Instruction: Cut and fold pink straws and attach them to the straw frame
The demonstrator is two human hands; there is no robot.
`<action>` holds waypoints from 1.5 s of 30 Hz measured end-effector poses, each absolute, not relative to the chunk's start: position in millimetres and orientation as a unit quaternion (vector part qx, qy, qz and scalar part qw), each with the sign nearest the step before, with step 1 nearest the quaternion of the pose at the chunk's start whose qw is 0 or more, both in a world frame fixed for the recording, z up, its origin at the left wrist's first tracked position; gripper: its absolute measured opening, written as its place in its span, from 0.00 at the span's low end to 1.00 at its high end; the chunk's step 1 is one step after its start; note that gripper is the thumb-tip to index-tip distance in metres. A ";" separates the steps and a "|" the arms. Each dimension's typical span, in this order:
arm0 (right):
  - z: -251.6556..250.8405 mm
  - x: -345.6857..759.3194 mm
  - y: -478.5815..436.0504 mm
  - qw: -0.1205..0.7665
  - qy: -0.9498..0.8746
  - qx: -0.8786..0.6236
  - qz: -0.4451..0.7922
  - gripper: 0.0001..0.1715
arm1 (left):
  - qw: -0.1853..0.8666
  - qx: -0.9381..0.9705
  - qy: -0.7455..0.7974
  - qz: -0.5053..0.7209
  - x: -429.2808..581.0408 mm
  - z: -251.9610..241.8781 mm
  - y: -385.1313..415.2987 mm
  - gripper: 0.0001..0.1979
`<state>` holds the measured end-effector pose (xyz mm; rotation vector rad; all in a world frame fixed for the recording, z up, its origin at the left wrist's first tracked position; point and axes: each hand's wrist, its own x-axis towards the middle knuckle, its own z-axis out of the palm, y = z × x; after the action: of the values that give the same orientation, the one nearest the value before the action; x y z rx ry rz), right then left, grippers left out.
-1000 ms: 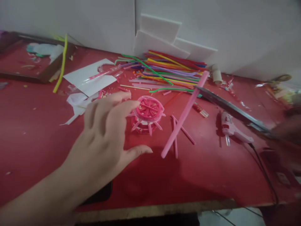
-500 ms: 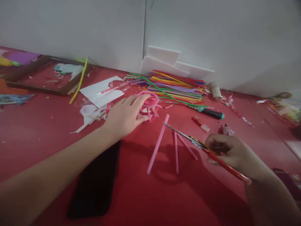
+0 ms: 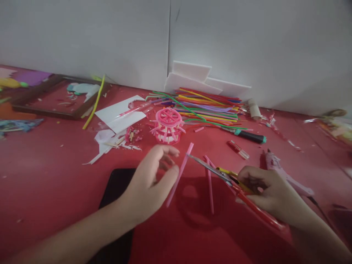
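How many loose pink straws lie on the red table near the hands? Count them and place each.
3: a long pink straw at the left hand, and two thinner ones crossing beside the scissors. Others may be hidden.

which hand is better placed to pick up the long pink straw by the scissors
Probably the left. The left hand hovers beside the long pink plastic straw, its curled fingers nearly touching it. The right hand is full, gripping the red-handled scissors, whose blades point at the straw.
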<state>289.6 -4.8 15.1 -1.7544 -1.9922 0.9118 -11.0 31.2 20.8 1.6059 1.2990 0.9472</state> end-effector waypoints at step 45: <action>1.7 260.4 -15.7 0.087 -0.789 -0.557 0.243 0.18 | 0.736 0.322 0.455 0.383 -10.8 -1.7 21.7 0.06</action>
<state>260.4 -15.7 1.7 -1.6598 -2.3518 0.7227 -10.8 21.7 -1.7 0.7084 0.9997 0.8414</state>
